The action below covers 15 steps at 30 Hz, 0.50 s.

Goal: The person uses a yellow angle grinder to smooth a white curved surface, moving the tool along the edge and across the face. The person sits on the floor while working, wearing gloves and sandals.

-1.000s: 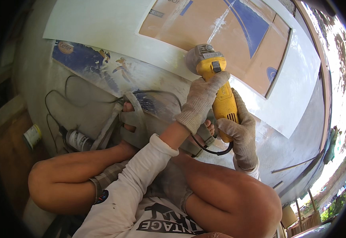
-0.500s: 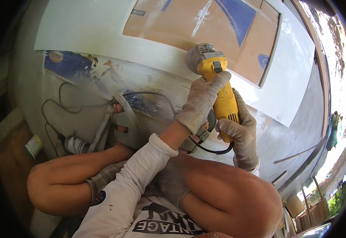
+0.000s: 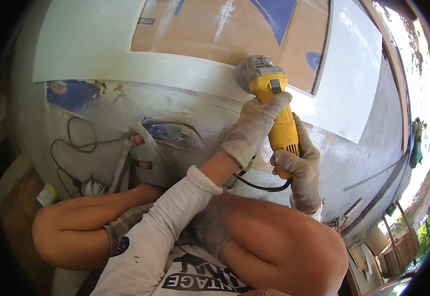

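Observation:
Both my hands wear dusty knitted gloves and hold a yellow and grey angle grinder. My left hand wraps round its body just behind the grey head, near the black switch. At the rear end, by the cord, my right hand grips the handle. The grinder's head is at the lower inner edge of a large white panel. This panel has a rectangular opening, through which brown and blue printed cardboard shows. The disc is hidden behind the head, and where it touches cannot be made out.
A dusty strip of blue printed cardboard lies below the panel. Left of my legs are a loose black cord, a dark bottle-shaped item and a small can. My sandalled foot rests nearby. Wooden pieces stand at lower right.
The grinder has moved right along the opening's lower edge, held in both hands. The panel and cardboard sit further left and lower in view. Hazy dust hangs over the left cardboard strip.

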Motion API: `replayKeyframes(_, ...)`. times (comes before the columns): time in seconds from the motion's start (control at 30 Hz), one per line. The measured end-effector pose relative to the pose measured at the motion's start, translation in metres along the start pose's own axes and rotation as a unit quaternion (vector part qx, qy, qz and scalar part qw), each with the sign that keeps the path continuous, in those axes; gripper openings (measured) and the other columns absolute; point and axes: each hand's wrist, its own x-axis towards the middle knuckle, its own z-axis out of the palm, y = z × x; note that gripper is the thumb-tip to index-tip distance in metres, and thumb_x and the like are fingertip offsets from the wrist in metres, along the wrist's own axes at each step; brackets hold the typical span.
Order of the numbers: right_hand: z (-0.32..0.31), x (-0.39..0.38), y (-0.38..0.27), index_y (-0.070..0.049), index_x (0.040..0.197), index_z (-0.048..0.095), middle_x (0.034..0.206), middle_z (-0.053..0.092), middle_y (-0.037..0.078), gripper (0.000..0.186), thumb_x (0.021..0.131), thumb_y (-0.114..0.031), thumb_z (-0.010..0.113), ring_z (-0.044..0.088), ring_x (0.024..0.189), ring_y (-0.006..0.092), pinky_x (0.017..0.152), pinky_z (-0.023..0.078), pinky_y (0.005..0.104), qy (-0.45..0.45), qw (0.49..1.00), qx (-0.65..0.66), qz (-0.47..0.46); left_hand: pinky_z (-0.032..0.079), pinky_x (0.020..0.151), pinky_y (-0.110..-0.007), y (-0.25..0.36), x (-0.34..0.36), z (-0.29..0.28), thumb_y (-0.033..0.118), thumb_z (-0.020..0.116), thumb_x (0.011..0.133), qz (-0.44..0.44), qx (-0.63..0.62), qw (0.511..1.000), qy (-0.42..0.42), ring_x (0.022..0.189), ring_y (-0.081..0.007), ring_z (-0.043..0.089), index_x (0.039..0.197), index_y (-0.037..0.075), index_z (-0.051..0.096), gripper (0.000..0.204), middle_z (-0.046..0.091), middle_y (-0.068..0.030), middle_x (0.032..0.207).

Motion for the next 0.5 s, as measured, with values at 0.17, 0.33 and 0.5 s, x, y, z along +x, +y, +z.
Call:
replayKeyframes(0.17, -0.007, -0.006, 0.003, 0.007, 0.168, 0.043, 0.124, 0.075, 0.015, 0.098, 0.078, -0.005, 0.080, 0.073, 0.095, 0.0158, 0.083, 0.060, 0.0290, 0.027, 0.999, 0.018, 0.002, 0.056, 0.090, -0.032, -0.009, 0.005, 0.007, 0.047, 0.084, 0.096, -0.004, 0.011, 0.999, -0.040, 0.098, -0.0155, 0.070, 0.122, 0.001, 0.071, 0.054, 0.073, -0.0063, 0.106)
replayKeyframes(0.33, -0.013, -0.012, 0.007, 0.006, 0.167, 0.044, 0.121, 0.075, 0.014, 0.097, 0.077, -0.005, 0.078, 0.072, 0.091, 0.0144, 0.080, 0.060, 0.0284, 0.054, 0.998, 0.027, -0.006, 0.057, 0.089, -0.030, -0.019, 0.010, 0.017, 0.048, 0.085, 0.096, -0.024, 0.017, 0.998, -0.064, 0.098, -0.0153, 0.071, 0.121, 0.002, 0.071, 0.054, 0.073, -0.0064, 0.107)
replayKeyframes(0.5, -0.012, -0.019, 0.011, 0.006, 0.167, 0.045, 0.113, 0.074, 0.011, 0.093, 0.079, -0.005, 0.074, 0.070, 0.084, 0.0144, 0.073, 0.059, 0.0283, 0.081, 0.996, 0.033, -0.025, 0.059, 0.089, -0.033, -0.023, 0.013, 0.025, 0.047, 0.084, 0.095, -0.039, 0.053, 0.995, -0.077, 0.096, -0.0173, 0.073, 0.120, 0.001, 0.072, 0.054, 0.075, -0.0069, 0.105)
